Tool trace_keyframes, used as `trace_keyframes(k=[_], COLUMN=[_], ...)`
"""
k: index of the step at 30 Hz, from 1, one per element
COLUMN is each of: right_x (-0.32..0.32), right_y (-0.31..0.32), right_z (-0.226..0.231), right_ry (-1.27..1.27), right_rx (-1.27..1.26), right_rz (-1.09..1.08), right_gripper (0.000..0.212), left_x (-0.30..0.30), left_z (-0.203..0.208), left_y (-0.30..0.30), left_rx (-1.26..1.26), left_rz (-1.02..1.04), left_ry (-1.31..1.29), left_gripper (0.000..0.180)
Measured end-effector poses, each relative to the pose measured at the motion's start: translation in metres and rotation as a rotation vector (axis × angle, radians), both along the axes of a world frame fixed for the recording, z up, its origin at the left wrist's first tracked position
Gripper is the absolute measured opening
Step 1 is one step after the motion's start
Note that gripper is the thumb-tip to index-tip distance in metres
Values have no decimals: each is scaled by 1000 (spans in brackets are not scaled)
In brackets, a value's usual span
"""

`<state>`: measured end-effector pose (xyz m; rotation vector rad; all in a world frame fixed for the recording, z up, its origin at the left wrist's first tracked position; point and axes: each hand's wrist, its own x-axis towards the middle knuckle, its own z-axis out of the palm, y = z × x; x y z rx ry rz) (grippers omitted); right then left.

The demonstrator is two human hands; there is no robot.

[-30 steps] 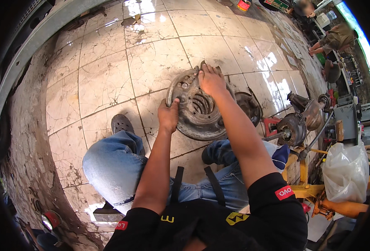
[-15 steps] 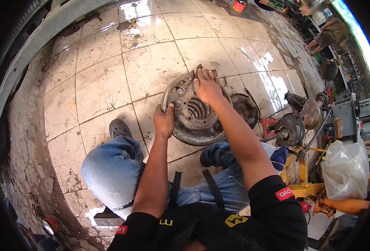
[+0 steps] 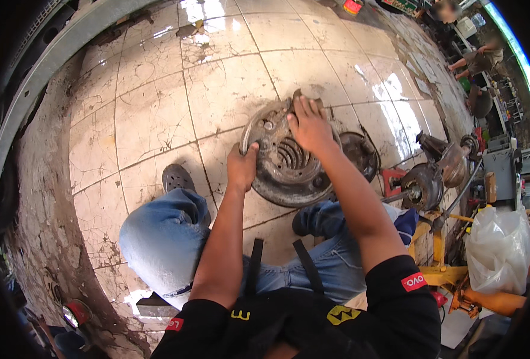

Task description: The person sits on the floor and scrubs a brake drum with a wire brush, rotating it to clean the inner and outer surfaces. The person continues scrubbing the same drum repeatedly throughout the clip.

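A round, dirty metal brake backing plate (image 3: 271,190) is tilted up between my knees, with a coil spring (image 3: 290,154) showing through its centre hole. My left hand (image 3: 241,167) grips its left rim, thumb on the face and fingers behind the edge. At the far right of the plate, my right hand (image 3: 310,124) presses down with its fingers stretched along the rim. A brown curled sheet that looks like sandpaper (image 3: 298,94) pokes out past those fingertips; the rest of it is hidden under the hand.
Another dark brake plate (image 3: 361,157) lies just right of mine. Farther right stand an axle assembly (image 3: 450,167), a red stand (image 3: 392,180), a yellow frame (image 3: 441,272) and a clear plastic bag (image 3: 497,251). People work at the far right. A grey metal beam (image 3: 43,66) curves along the left.
The whole view has shifted slightly, moving the scene rightward. My left hand keeps its hold on the rim, and my right hand stays on the sheet at the plate's far edge.
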<state>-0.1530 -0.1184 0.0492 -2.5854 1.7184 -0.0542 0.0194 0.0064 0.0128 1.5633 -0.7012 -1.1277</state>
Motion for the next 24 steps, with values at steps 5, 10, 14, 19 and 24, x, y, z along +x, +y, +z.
trace_keyframes(k=[5, 10, 14, 19, 24], right_x=[10, 1, 10, 5, -2], right_y=[-5, 1, -25, -35, -28], right_z=[-1, -3, -2, 31, 40], right_ry=[-1, -1, -39, -240, -511], right_rx=[2, -34, 12, 147, -43], right_rz=[-15, 83, -104, -159, -165], right_gripper=[63, 61, 53, 37, 25], left_x=[-2, -3, -10, -8, -7], left_z=[6, 1, 6, -1, -6], left_y=[2, -3, -6, -4, -3], left_rx=[-37, -49, -32, -53, -70], left_rz=[43, 19, 38, 50, 50], left_ry=[69, 15, 68, 59, 115], left_gripper=[36, 34, 33, 32, 32])
